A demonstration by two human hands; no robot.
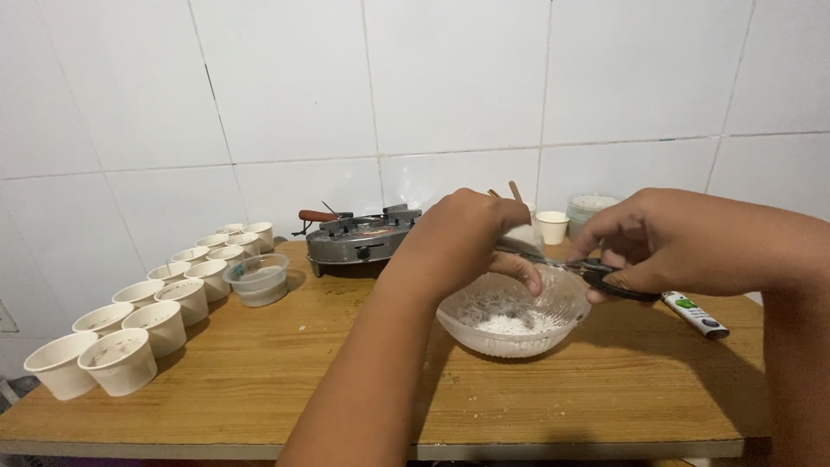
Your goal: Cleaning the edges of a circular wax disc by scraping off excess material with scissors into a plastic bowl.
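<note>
Your right hand [683,242] had its fingers clenched through the black handles of the scissors [596,272], blades pointing toward nine o'clock, right over the glass bowl [514,316]. Your left hand [467,238] was curled shut on a small white packet [524,233] just above the bowl's rim, though I couldn't quite see how much of it you were pinching. The bowl sat mid-tabletop [259,380] with white powder [510,324] in the bottom. That packet looked light and floppy, so I'd say gripping it near the top edge was the way to keep it taut for the blades. The bowl looked heavy-ish and breakable. Paper cups [121,359] lined up at nine o'clock, a small stove [359,240] at eleven, a lighter [696,314] at three.
</note>
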